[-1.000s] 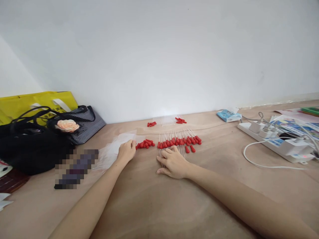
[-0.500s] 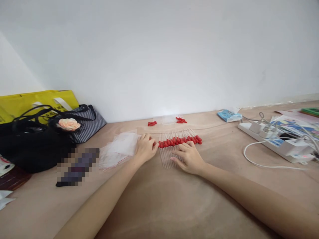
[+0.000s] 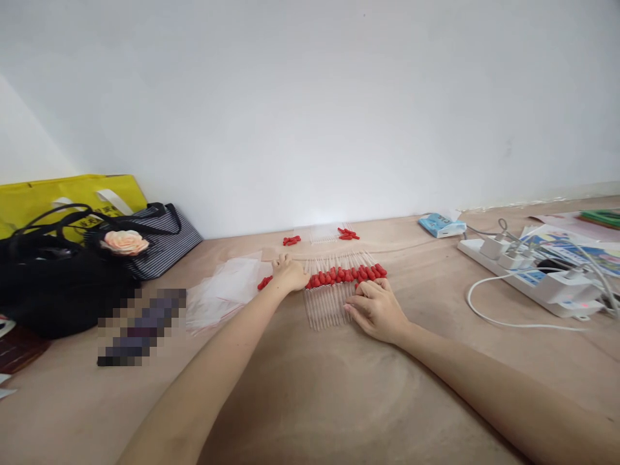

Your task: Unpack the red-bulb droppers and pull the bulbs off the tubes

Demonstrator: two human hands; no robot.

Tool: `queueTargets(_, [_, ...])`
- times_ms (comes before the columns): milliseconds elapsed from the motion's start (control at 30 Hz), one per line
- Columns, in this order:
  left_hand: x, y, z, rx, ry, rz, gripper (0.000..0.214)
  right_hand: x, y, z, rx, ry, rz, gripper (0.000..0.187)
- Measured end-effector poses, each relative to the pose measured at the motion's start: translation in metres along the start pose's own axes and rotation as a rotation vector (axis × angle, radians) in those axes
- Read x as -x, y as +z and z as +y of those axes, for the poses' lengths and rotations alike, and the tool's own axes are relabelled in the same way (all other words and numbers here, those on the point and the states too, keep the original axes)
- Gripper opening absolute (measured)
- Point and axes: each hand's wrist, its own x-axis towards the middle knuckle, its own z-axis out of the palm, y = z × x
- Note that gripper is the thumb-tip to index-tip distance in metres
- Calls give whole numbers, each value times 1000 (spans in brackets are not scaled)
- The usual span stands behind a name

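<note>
Two hands on the dropper row (image 3: 339, 276), centre of frame, lying flat on the table (image 3: 310, 400). Red bulbs sit toward the wall, glass tubes point at the camera. At the row's left end the left hand (image 3: 290, 274) is palm-down, fingers curled over the bulbs; can't tell if it pinches anything. At the row's right end the right hand (image 3: 375, 309) rests with fingers bent and loose against the tubes, nothing clasped. Loose bulbs (image 3: 264, 283) just left of the left hand, plastic bags (image 3: 225, 292) beside them, further left. Small bulb piles (image 3: 291, 240) near the wall. Power strip (image 3: 533, 281) at right, well apart. Handbags (image 3: 72, 278) far left.
</note>
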Motion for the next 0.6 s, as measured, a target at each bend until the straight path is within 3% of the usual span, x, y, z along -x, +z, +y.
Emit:
queueTargets(133, [18,-20,-6,-20,-12,74,31,2,0,2,6,20,50,16])
queueTargets(233, [46,-22,-18,14,136,186,26,2,-2,1,24,34,167,21])
queueTargets(333, [76,-6,-29,137,344,342,23,0,-5,-6,58,-22,261,33])
queueTargets(433, [100,15,-32,188,571,514,22,-3,-6,-16,88,-135,199,40])
queueTargets(500, [109,24,-29,237,677,588,18,-4,-5,-21,89,-195,146,36])
queueTargets(600, [115,27,-21,293,726,654,13,-4,1,-25,60,-263,142,22])
